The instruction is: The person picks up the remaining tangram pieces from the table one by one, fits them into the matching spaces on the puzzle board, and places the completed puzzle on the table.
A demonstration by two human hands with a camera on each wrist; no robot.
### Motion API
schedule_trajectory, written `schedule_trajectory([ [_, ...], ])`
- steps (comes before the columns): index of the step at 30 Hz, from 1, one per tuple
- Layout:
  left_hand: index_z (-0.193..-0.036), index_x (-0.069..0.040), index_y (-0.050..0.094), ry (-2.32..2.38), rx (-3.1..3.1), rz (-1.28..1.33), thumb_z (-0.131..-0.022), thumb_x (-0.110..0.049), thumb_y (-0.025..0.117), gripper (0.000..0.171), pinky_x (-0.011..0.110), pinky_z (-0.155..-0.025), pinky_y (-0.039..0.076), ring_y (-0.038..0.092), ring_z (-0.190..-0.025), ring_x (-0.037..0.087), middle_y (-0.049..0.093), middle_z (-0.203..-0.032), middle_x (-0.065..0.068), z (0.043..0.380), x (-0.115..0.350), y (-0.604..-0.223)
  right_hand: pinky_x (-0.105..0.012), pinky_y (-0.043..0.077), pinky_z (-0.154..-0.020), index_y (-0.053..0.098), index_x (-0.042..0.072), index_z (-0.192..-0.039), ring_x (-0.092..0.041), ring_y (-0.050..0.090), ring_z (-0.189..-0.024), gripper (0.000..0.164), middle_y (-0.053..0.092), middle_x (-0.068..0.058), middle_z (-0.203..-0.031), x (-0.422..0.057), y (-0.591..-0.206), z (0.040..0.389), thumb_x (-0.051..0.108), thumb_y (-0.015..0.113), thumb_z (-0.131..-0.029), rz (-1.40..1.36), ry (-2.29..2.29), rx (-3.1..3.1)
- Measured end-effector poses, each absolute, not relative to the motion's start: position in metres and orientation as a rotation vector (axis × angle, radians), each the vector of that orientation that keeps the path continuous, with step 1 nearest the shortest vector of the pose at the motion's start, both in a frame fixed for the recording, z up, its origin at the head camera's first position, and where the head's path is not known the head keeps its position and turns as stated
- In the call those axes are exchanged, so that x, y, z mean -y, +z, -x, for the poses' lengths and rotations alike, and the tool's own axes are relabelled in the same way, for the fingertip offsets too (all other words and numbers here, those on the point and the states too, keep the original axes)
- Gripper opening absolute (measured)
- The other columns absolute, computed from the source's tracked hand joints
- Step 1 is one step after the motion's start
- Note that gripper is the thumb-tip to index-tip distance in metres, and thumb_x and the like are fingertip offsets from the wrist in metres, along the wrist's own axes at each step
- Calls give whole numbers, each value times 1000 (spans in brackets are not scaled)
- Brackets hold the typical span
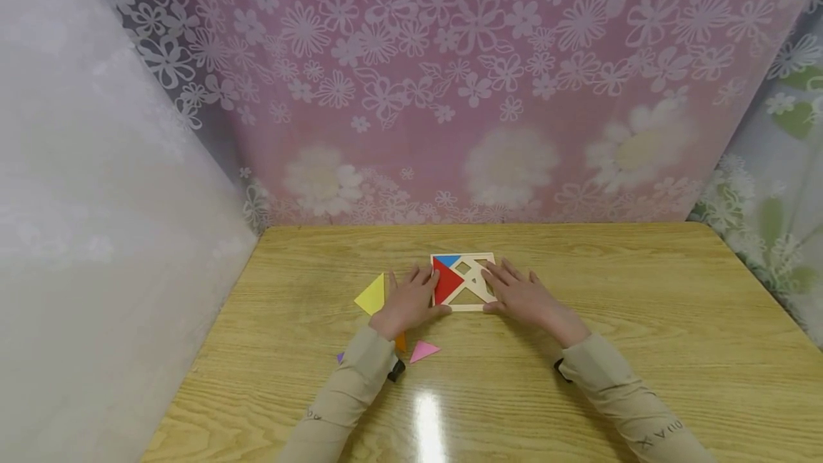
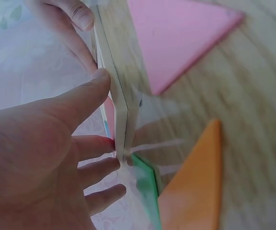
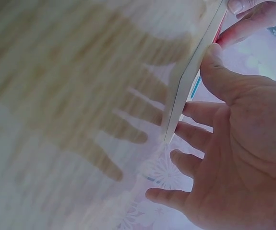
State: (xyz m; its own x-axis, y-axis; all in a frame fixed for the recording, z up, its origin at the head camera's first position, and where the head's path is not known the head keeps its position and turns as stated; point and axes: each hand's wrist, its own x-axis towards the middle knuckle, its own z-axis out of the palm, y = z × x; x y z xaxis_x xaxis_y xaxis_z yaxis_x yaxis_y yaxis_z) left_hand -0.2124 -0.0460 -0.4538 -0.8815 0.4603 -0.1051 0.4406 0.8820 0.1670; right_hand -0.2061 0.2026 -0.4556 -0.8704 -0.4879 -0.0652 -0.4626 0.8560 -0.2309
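A wooden tangram tray lies flat on the table between my hands. A red triangle fills its left recess and a blue triangle its back left one; the other visible recesses show bare table. My left hand touches the tray's left side, thumb at the near edge, fingertips by the red triangle. My right hand rests against the right side, thumb near the front corner, two fingertips touching the tray in the right wrist view. Both hands have extended, spread fingers.
Loose pieces lie around my left arm: a yellow piece, an orange piece, a pink triangle, a mostly covered purple piece, and a green piece. Behind the wooden table hangs a flowered curtain.
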Motion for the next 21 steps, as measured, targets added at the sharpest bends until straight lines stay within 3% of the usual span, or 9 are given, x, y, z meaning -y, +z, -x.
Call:
schedule_trajectory([
  [21, -157, -10, 38, 176, -2920, -707, -97, -57, 59, 79, 73, -112, 23, 31, -150, 33, 30, -165, 9, 203, 40, -454, -78, 24, -106, 33, 0, -156, -48, 21, -149, 71, 28, -22, -163, -208, -453, 199, 38, 58, -102, 725, -365, -2866],
])
